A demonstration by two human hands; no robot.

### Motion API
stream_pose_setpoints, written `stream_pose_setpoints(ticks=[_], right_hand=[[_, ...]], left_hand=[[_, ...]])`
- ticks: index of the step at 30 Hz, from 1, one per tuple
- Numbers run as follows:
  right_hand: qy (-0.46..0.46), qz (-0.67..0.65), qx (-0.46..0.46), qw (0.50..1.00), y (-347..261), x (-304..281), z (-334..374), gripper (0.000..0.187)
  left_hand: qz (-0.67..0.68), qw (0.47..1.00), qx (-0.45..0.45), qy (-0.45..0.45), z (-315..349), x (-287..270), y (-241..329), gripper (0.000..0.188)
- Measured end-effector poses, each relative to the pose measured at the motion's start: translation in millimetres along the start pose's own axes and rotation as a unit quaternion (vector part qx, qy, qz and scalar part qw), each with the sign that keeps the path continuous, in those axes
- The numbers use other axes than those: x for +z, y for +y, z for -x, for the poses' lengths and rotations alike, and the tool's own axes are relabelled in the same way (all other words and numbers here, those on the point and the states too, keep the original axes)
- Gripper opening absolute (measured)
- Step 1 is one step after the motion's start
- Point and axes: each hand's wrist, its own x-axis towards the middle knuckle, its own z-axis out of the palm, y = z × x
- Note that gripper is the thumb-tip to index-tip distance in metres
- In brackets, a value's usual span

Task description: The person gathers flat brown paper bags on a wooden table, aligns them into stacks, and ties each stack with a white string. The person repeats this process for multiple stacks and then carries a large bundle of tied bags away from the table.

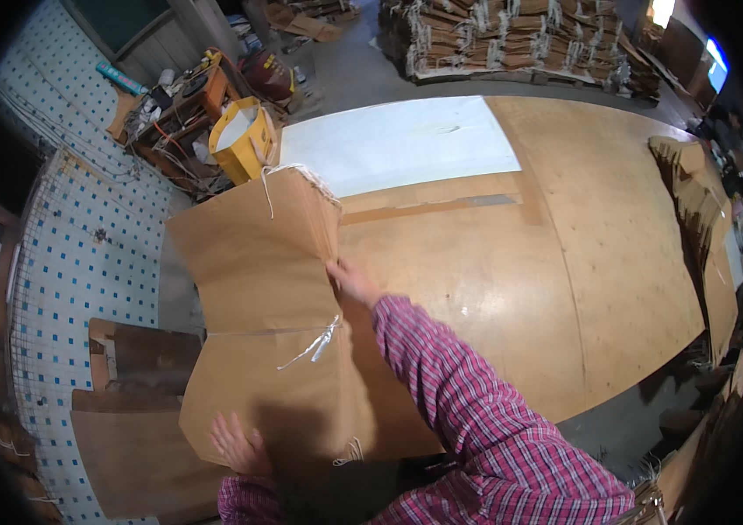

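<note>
A thick stack of brown kraft paper (258,280) lies at the left end of the wooden table, tied across its narrow middle by a white string (312,343) with loose ends. More white cord (310,178) shows along its far edge, and a small loop hangs at the near edge. My left hand (240,444) rests flat on the near left part of the stack, fingers spread. At the stack's right edge, my right hand (354,280) is closed on the layered side; some of its fingertips are hidden by the paper.
The wooden table (476,297) carries a white sheet (398,144) at the back. Bundled brown stacks stand on its right end (691,192) and on the floor behind (511,39). A yellow bag (238,149) sits beside a cluttered bench. Brown boards (144,437) lie at the lower left.
</note>
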Motion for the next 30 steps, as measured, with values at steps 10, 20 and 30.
stream_pose_setpoints(ticks=[10,20,30], right_hand=[[-0.147,-0.055,0.189,0.969,55,-107,377,0.021],[0.198,0.126,0.087,0.968,75,-291,585,0.032],[0.511,0.031,0.294,0.807,173,-402,933,0.030]], left_hand=[[0.047,0.998,0.013,0.039,-10,-16,-4,0.047],[0.150,0.946,0.269,-0.099,123,-22,234,0.029],[-0.023,0.738,0.578,-0.348,285,-51,529,0.029]])
